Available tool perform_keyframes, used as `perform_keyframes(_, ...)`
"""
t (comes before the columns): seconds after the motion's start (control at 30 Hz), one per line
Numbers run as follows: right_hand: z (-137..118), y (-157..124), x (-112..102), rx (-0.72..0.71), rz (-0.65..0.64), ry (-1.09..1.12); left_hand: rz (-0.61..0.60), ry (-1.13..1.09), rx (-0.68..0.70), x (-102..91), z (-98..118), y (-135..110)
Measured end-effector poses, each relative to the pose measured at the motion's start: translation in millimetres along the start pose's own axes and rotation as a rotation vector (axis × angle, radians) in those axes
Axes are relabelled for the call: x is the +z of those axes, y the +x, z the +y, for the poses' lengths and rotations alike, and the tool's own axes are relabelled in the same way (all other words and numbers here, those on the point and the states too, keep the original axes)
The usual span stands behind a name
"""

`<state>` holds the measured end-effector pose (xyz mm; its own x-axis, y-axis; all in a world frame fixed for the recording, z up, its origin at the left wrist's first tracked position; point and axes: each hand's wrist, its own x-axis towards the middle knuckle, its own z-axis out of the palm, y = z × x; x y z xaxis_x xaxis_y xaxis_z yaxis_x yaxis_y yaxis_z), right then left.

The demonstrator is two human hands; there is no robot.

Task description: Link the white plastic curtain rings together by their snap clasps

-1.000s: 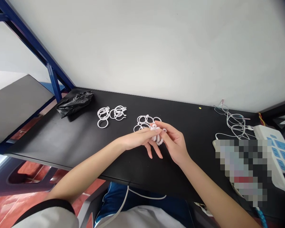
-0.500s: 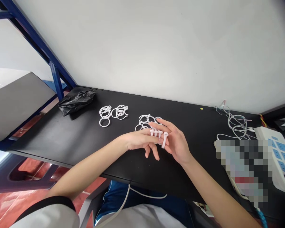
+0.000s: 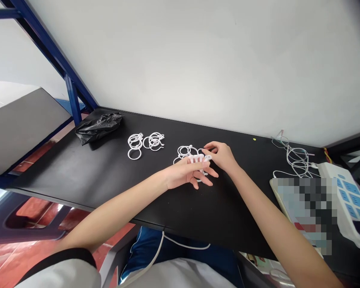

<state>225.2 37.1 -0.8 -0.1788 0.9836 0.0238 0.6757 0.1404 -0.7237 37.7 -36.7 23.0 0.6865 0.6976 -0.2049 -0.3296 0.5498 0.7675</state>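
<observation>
Several white plastic curtain rings [image 3: 197,158] sit side by side on the fingers of my left hand [image 3: 180,173], whose thumb presses over them while the other fingers stretch to the right. Just beyond, a loose pile of the same kind of rings [image 3: 184,151] lies on the black table, partly hidden by that hand. At the pile's right edge, my right hand [image 3: 225,156] has its fingers curled, with the fingertips at a white ring. Two small clusters of rings, a left one [image 3: 135,154] and a right one [image 3: 155,141], lie farther left.
A crumpled black plastic bag [image 3: 99,129] lies at the table's far left. On the right are tangled white cables [image 3: 298,160], a blurred flat object [image 3: 306,212] and a white power strip with blue sockets [image 3: 346,200]. A wall [image 3: 198,68] rises behind the black table [image 3: 108,172].
My right hand has left the rings on my left hand and moved up and away to the pile. My left hand has turned slightly, still carrying its rings.
</observation>
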Motion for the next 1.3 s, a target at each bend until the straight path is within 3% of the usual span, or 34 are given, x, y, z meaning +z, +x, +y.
perform_keyframes(0.1,-4,5,-1,-0.02,-0.06,-0.087,-0.007,-0.041,0.003,0.2,-2,2)
perform_keyframes(0.2,-3,5,-2,-0.036,-0.029,-0.063,-0.044,-0.043,0.021,-0.9,-3,2)
perform_keyframes(0.37,0,-5,-3,0.013,0.2,0.407,-0.122,0.031,0.048,-0.9,-4,-1)
perform_keyframes(0.5,-3,-21,-12,0.103,0.284,0.728,-0.06,0.158,0.082,3.4,-3,-3)
perform_keyframes(0.57,-6,-30,-17,0.156,0.226,0.803,-0.021,0.241,0.117,6.6,-1,-3)
perform_keyframes(0.7,-15,-46,-16,0.183,-0.05,0.843,0.096,0.379,0.195,11.6,1,-2)
perform_keyframes(0.77,-21,-52,-13,0.162,-0.117,0.84,0.162,0.379,0.237,12.3,-1,-1)
perform_keyframes(1.03,-26,-53,-17,0.098,-0.087,0.856,0.292,0.366,0.31,13.0,-4,0)
perform_keyframes(1.3,-27,-54,-8,0.122,-0.152,0.771,0.101,0.071,0.19,7.2,-3,2)
